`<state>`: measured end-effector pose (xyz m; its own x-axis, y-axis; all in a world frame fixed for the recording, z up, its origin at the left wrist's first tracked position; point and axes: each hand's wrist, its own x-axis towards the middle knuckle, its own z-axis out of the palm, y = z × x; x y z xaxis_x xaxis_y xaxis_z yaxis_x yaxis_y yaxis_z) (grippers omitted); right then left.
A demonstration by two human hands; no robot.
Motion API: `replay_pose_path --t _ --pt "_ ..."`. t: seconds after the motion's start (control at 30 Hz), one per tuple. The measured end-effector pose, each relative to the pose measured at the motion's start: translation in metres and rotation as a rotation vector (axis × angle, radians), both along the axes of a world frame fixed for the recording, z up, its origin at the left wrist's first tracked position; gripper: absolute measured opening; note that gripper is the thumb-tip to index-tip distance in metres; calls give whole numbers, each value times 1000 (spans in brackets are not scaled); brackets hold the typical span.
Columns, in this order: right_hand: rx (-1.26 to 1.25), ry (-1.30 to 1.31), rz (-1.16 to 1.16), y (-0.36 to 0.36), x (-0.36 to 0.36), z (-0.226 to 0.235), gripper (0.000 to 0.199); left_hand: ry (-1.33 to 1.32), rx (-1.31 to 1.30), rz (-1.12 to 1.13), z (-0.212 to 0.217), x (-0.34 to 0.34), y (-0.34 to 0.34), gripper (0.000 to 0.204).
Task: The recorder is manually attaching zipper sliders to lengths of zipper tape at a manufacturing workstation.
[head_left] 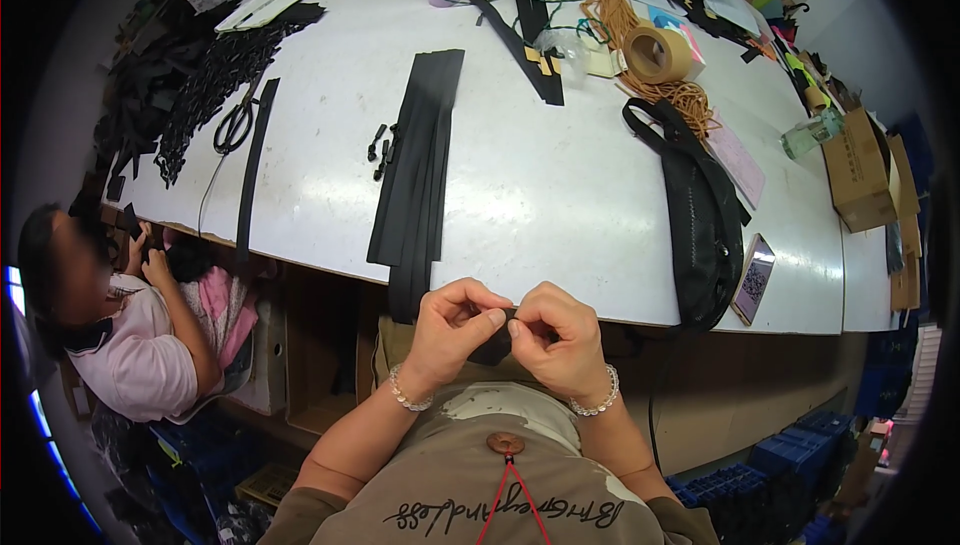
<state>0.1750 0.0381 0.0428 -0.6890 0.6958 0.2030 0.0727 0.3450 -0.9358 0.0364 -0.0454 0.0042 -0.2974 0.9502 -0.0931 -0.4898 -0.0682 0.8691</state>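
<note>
Shirt (440, 475), left hand (453, 332), right hand (558, 333), strip (492, 350) (pinched)

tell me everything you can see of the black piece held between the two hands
The black piece is small, perhaps fabric or webbing. The left hand and right hand pinch its upper part and hide much of it, so its full shape cannot be told. More of it shows below, between them, off the near edge of the table.

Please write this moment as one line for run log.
left hand: pinches black piece | right hand: pinches same black piece | on table: black strips, black bag
</note>
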Motion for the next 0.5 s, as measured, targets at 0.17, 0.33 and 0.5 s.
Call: replay_pose_path --t 0.17,0.33,0.5 --pt "25 36 -29 -3 -1 -5 9 -14 4 -7 1 1 0 7" --pt "67 119 -78 -7 -3 -12 7 -2 32 8 4 4 1 7" --pt "-58 185 -116 -6 -3 -16 6 63 27 43 11 3 -1 16"
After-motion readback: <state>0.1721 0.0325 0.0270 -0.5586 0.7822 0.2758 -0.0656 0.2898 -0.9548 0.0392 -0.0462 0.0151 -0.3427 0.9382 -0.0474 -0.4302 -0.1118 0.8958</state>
